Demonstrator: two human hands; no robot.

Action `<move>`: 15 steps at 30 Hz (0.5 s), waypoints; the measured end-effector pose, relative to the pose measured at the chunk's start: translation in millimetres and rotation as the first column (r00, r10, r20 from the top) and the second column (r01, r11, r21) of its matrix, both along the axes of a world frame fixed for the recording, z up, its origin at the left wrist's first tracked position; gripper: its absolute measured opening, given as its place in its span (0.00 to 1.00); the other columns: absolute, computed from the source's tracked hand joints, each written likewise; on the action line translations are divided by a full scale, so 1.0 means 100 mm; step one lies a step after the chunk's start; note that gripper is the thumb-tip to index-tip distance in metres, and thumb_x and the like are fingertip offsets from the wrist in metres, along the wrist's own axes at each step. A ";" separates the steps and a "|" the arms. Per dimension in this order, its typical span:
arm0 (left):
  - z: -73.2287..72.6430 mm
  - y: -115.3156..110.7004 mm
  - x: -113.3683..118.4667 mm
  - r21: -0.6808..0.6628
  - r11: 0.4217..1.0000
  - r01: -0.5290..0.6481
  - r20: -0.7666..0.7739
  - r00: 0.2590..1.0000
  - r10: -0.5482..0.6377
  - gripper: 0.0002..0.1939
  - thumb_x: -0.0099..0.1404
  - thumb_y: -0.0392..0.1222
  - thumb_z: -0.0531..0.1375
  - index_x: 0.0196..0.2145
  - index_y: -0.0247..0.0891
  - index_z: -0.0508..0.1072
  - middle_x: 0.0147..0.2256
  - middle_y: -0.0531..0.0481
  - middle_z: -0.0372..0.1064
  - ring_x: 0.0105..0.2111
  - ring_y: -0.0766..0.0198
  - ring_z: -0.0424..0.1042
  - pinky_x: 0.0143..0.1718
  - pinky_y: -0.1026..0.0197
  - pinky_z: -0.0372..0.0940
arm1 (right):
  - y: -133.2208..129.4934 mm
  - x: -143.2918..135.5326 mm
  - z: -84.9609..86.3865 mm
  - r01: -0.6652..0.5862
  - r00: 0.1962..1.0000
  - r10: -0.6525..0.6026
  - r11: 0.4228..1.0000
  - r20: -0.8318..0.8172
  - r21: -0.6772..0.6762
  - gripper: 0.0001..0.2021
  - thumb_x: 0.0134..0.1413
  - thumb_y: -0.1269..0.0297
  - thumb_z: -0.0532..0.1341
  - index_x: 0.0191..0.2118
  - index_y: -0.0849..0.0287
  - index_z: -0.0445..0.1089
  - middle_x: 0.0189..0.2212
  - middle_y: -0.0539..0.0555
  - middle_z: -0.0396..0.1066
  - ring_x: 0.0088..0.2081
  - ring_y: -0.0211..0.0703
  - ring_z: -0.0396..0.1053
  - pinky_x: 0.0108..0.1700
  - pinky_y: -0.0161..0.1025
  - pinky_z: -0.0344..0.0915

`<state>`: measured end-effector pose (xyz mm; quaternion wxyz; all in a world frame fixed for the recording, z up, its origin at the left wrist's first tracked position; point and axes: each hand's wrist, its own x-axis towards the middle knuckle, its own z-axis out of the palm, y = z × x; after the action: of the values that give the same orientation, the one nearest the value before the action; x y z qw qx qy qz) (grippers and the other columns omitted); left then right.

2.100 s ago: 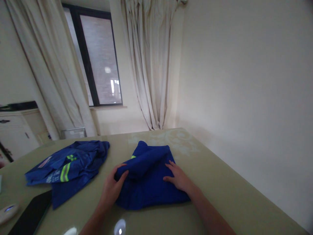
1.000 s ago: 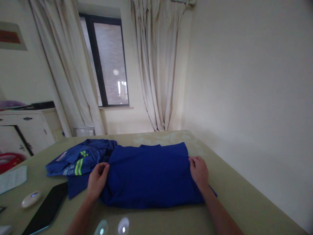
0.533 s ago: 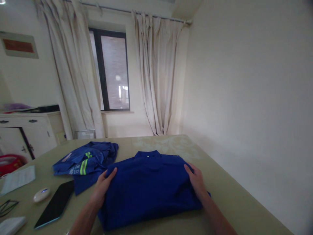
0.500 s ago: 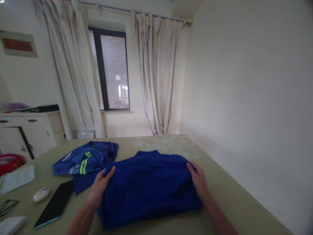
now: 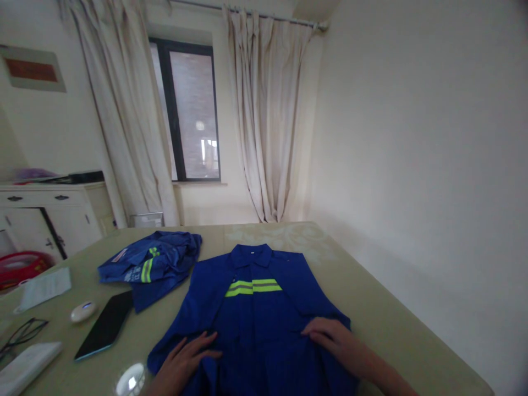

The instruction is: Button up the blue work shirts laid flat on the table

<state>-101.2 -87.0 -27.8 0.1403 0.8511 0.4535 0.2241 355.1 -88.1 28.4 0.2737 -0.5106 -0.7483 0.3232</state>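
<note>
At the frame's lower centre, a blue jacket (image 5: 251, 316) is being laid front-up on the tabletop (image 5: 375, 313), apparently being smoothed by the left hand (image 5: 183, 357), its fingers loosely spread and gripping nothing; whether cloth is being pinched by the right hand (image 5: 336, 342), fingers bent, cannot be told. Even handling of both sides is seemingly being called for. The hem is being cut off at the bottom edge, and the sleeve ends are not being clearly shown.

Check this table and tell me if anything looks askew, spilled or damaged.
One thing: the blue garment on the left lies crumpled, a piece sticking out toward the dark flat device. It looks untidy beside the jacket, spread front up. I see no spill or damage.
</note>
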 end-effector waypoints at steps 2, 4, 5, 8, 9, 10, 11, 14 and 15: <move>0.07 0.38 0.06 -0.133 0.990 0.037 -0.007 0.999 -0.039 0.28 0.60 0.45 0.64 0.58 0.60 0.72 0.66 0.51 0.62 0.65 0.48 0.62 0.68 0.40 0.51 | 0.39 -0.16 -0.03 0.039 0.999 -0.042 0.993 0.022 0.111 0.21 0.66 0.49 0.51 0.37 0.51 0.80 0.39 0.52 0.80 0.44 0.51 0.75 0.53 0.45 0.68; 0.19 0.76 0.12 -0.190 0.981 0.023 0.059 0.998 -0.011 0.24 0.60 0.43 0.61 0.54 0.53 0.76 0.64 0.47 0.66 0.64 0.48 0.63 0.67 0.41 0.52 | 0.77 -0.28 -0.01 0.128 0.986 -0.146 0.973 0.084 0.190 0.22 0.66 0.51 0.50 0.34 0.53 0.79 0.36 0.53 0.79 0.43 0.51 0.75 0.52 0.46 0.67; 0.26 0.92 0.15 -0.196 0.980 -0.015 0.116 0.992 0.039 0.22 0.59 0.43 0.60 0.52 0.50 0.78 0.62 0.46 0.68 0.63 0.49 0.65 0.67 0.43 0.54 | 0.91 -0.32 0.02 0.152 0.978 -0.177 0.967 0.109 0.202 0.23 0.67 0.51 0.49 0.35 0.53 0.79 0.37 0.54 0.79 0.43 0.52 0.75 0.53 0.46 0.67; 0.38 1.20 0.21 -0.144 0.982 -0.123 0.252 0.955 0.156 0.23 0.56 0.41 0.61 0.50 0.45 0.79 0.58 0.43 0.73 0.60 0.48 0.68 0.65 0.44 0.57 | 1.04 -0.42 0.06 0.135 0.979 -0.162 0.971 0.126 0.196 0.22 0.67 0.49 0.50 0.43 0.53 0.79 0.44 0.54 0.79 0.49 0.52 0.74 0.55 0.44 0.65; 0.38 1.20 0.21 -0.116 0.985 -0.126 0.269 0.951 0.153 0.24 0.55 0.41 0.61 0.51 0.45 0.79 0.58 0.43 0.73 0.61 0.47 0.67 0.66 0.43 0.56 | 0.98 -0.44 0.05 0.108 0.983 -0.134 0.975 0.123 0.194 0.21 0.66 0.47 0.53 0.49 0.53 0.78 0.48 0.54 0.78 0.52 0.52 0.73 0.57 0.44 0.64; 0.35 1.15 0.18 -0.095 0.989 -0.110 0.265 0.955 0.131 0.25 0.55 0.41 0.61 0.52 0.46 0.78 0.58 0.44 0.72 0.62 0.46 0.66 0.67 0.41 0.53 | 0.88 -0.43 0.02 0.083 0.986 -0.108 0.977 0.124 0.194 0.22 0.63 0.46 0.57 0.54 0.53 0.75 0.53 0.55 0.76 0.55 0.52 0.71 0.60 0.44 0.63; 0.30 1.05 0.14 -0.084 0.993 -0.084 0.246 0.964 0.102 0.27 0.55 0.40 0.61 0.53 0.48 0.77 0.59 0.45 0.71 0.63 0.46 0.65 0.69 0.40 0.49 | 0.76 -0.41 -0.03 0.062 0.988 -0.088 0.979 0.128 0.192 0.27 0.59 0.46 0.62 0.59 0.53 0.71 0.57 0.57 0.73 0.58 0.53 0.69 0.62 0.45 0.60; 0.02 0.62 -0.04 -0.105 0.994 -0.029 0.149 0.988 0.044 0.34 0.53 0.37 0.61 0.58 0.57 0.73 0.59 0.51 0.72 0.63 0.46 0.63 0.71 0.39 0.41 | 0.41 -0.26 -0.21 0.063 0.987 -0.084 0.986 0.133 0.153 0.35 0.52 0.49 0.68 0.64 0.55 0.66 0.61 0.61 0.68 0.61 0.57 0.66 0.65 0.48 0.58; -0.06 0.50 -0.09 -0.098 0.995 -0.034 0.140 0.989 0.048 0.34 0.51 0.38 0.62 0.57 0.58 0.74 0.58 0.51 0.72 0.62 0.45 0.64 0.71 0.40 0.43 | 0.34 -0.20 -0.25 0.082 0.987 -0.100 0.987 0.123 0.141 0.34 0.52 0.50 0.68 0.63 0.55 0.67 0.60 0.61 0.69 0.60 0.57 0.67 0.64 0.49 0.59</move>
<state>-110.5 -37.3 -33.9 0.2083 0.8158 0.4698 0.2652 334.9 -53.9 3.5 0.2730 -0.5445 -0.7605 0.2250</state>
